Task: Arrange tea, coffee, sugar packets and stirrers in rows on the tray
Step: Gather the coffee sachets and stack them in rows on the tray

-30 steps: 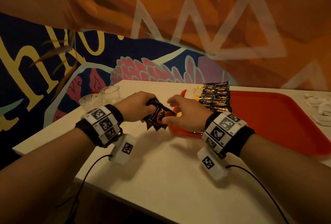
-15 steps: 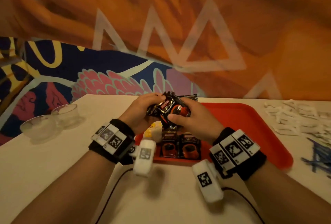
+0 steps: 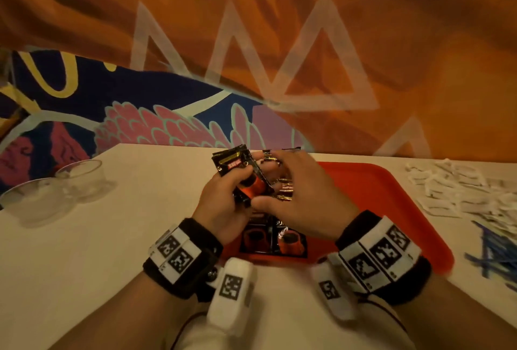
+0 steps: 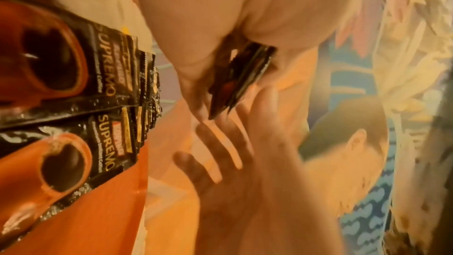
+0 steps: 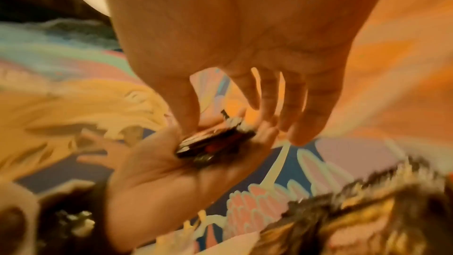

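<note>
My left hand (image 3: 225, 200) grips a stack of black coffee packets (image 3: 237, 170) upright above the near left part of the red tray (image 3: 391, 195). My right hand (image 3: 302, 198) is beside it with straight, spread fingers; its thumb touches the stack's lower edge. The left wrist view shows the stack (image 4: 241, 77) edge-on in my curled fingers, with the right hand (image 4: 245, 181) below. In the right wrist view the thumb presses on the stack (image 5: 213, 143). Rows of coffee packets (image 3: 272, 240) lie flat on the tray, partly hidden by my hands.
White sugar packets (image 3: 461, 190) lie in a loose heap on the table right of the tray. Blue stirrers (image 3: 492, 254) lie nearer at the right edge. Two clear glass bowls (image 3: 56, 190) stand at the far left. A painted wall rises behind the table.
Both hands have carried the stack from the table left of the tray to above the tray and raised it. The right hand's fingers have spread away from the stack.
</note>
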Motion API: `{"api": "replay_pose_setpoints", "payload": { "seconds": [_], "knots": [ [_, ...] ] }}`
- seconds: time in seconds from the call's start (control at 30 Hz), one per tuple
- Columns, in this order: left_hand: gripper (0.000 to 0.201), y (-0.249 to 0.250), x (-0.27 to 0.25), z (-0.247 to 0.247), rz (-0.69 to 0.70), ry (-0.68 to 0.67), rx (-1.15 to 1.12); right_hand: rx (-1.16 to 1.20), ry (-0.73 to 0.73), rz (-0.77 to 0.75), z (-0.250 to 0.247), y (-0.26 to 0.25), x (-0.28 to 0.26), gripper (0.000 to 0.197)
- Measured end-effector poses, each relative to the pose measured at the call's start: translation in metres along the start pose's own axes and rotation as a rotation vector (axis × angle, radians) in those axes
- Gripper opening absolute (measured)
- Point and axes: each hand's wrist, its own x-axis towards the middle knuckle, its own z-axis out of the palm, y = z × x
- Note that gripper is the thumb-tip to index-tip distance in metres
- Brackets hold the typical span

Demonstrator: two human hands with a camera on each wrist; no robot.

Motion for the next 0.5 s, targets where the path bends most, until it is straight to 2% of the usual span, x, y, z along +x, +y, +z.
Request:
{"api": "replay_pose_setpoints", "payload": {
  "seconds": [0.07, 0.13, 0.2, 0.27, 0.33, 0.43, 0.5],
  "knots": [
    [0.029, 0.0, -0.006, -0.001, -0.038, -0.049, -0.015, -0.153, -0.019, -0.095, -0.007, -0.006, -0.006, 0.103],
    [0.018, -0.007, -0.012, 0.002, -0.06, -0.134, 0.045, -0.309, -0.145, -0.192, -0.006, -0.015, -0.011, 0.117],
    [0.025, -0.014, -0.017, 0.005, -0.106, -0.225, 0.035, -0.452, -0.225, -0.241, 0.0, -0.021, -0.012, 0.112],
    [0.031, -0.015, -0.02, 0.005, -0.156, -0.299, -0.008, -0.472, -0.192, -0.269, 0.001, -0.018, -0.01, 0.091],
    [0.031, -0.014, -0.021, 0.006, -0.17, -0.336, -0.035, -0.394, -0.14, -0.268, -0.003, -0.012, -0.009, 0.077],
    [0.028, -0.02, -0.022, 0.01, -0.133, -0.3, 0.011, -0.34, -0.204, -0.236, -0.006, -0.009, -0.011, 0.084],
    [0.027, -0.021, -0.024, 0.013, -0.161, -0.313, 0.018, -0.334, -0.236, -0.248, -0.004, -0.009, -0.011, 0.085]
  ]
}}
